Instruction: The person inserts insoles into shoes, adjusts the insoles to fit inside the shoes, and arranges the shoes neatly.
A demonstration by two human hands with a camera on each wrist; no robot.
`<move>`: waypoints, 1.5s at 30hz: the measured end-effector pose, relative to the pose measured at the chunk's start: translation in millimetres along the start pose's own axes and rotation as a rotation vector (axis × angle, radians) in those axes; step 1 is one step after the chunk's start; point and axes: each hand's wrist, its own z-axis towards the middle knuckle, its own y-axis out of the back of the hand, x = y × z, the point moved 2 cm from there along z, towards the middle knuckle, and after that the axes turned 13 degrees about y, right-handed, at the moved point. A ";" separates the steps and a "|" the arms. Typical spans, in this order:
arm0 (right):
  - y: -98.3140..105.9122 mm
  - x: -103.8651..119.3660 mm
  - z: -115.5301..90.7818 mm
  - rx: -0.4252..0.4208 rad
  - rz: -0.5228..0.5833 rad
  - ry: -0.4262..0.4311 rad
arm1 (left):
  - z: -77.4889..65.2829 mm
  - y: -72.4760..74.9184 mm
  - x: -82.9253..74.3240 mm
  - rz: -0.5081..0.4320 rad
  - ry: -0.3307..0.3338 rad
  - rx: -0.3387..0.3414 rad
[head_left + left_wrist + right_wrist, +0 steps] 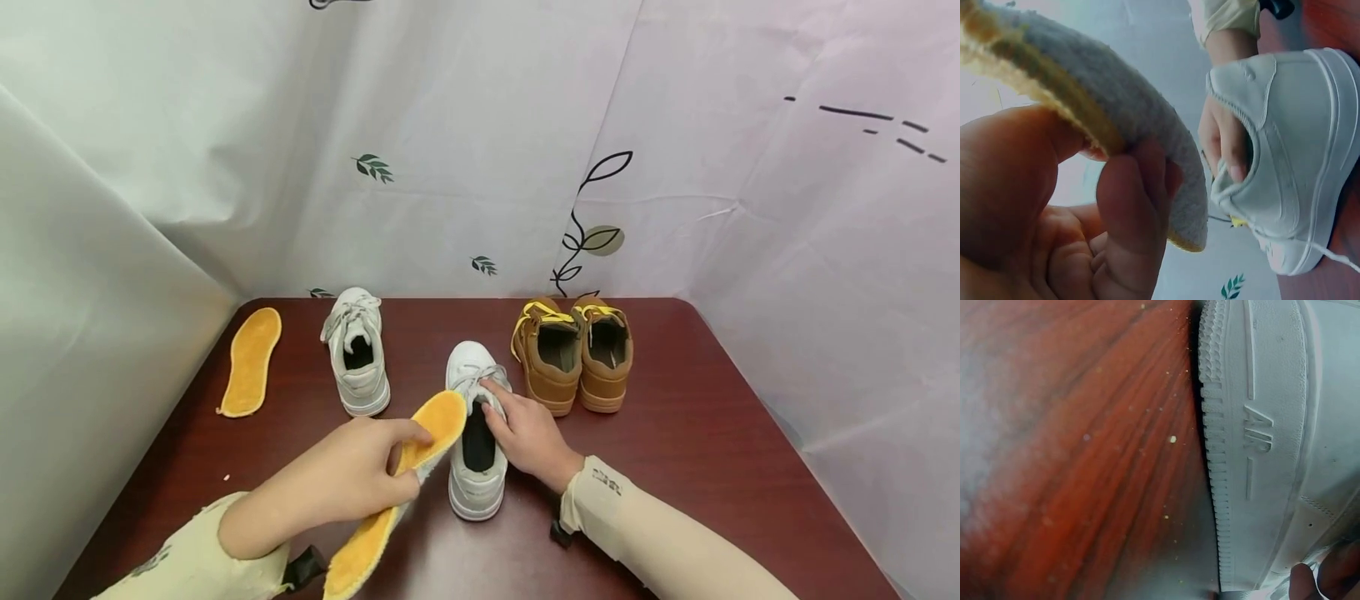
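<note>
My left hand [356,471] pinches a yellow fleecy insole [441,419] between thumb and fingers. Its front end tips up beside the opening of a white sneaker [474,493]. In the left wrist view the insole's grey-white underside [1154,112] shows, and it bends slightly. The sneaker stands on the table, toe pointing away, with a dark interior. My right hand [534,440] holds the sneaker at the laces and collar, one finger reaching into the opening. The right wrist view shows the sneaker's sole edge [1260,431] close up, with fingertips at the lower corner.
A second white sneaker [363,379] stands at the back left. Beyond it on the left lies another yellow insole [251,362]. A pair of brown shoes [553,379] with yellow laces stands behind my right hand. White curtains [465,125] enclose the dark red table [675,467].
</note>
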 end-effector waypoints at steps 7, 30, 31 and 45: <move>5.1 -0.2 6.8 0.095 -0.004 -0.039 | 6.9 -11.0 -12.1 0.021 -0.031 0.048; 13.2 1.2 16.2 0.266 -0.020 -0.010 | 23.6 -38.3 -18.3 0.055 -0.056 -0.036; 13.8 1.0 17.3 0.269 -0.034 0.000 | 24.2 -38.0 -17.8 0.034 -0.045 -0.031; 30.0 -4.0 33.5 0.423 -0.008 -0.016 | 37.8 -38.8 -30.8 0.071 -0.045 -0.014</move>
